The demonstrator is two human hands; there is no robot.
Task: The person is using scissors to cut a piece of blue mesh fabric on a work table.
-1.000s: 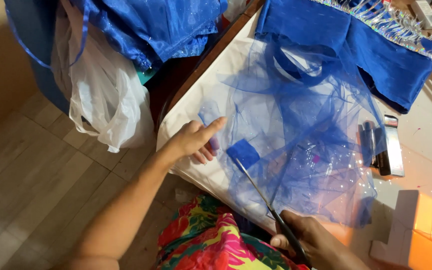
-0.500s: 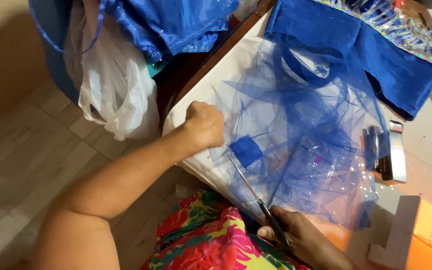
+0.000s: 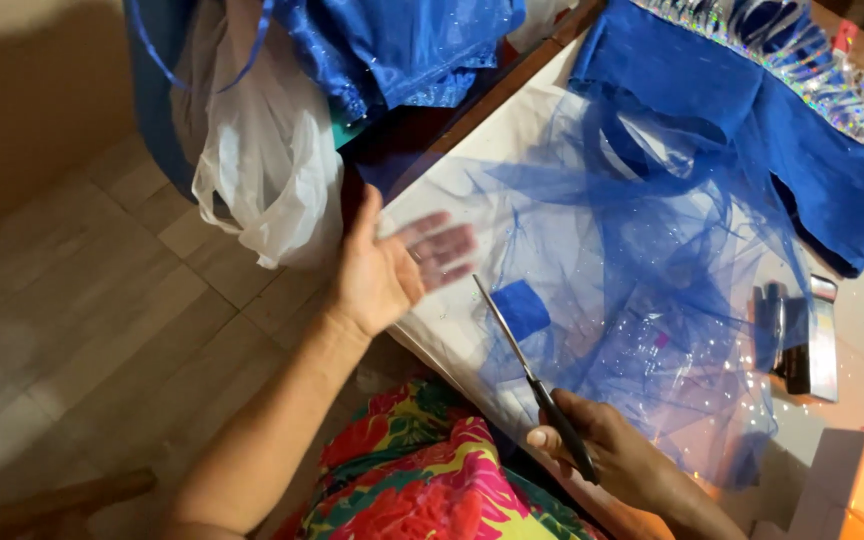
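Note:
Sheer blue tulle netting (image 3: pixel 642 270) lies spread over a white table (image 3: pixel 442 330). My right hand (image 3: pixel 617 460) grips black-handled scissors (image 3: pixel 532 375), whose blades point up toward a small solid blue fabric patch (image 3: pixel 524 308) under the netting. My left hand (image 3: pixel 392 265) hovers open, palm up and blurred, at the table's left edge, holding nothing. A blue satin garment (image 3: pixel 752 110) with a silver sequin trim (image 3: pixel 812 70) lies at the far side of the table.
A white plastic bag (image 3: pixel 267 170) and a pile of blue shiny fabric (image 3: pixel 402 45) hang left of the table over a tiled floor (image 3: pixel 92 330). Dark metallic objects (image 3: pixel 797 335) lie at the table's right. My lap is covered in bright floral cloth (image 3: pixel 432 480).
My left hand has lifted off the netting, drawn back to the table's edge and opened palm up. The scissors have stayed near the blue patch.

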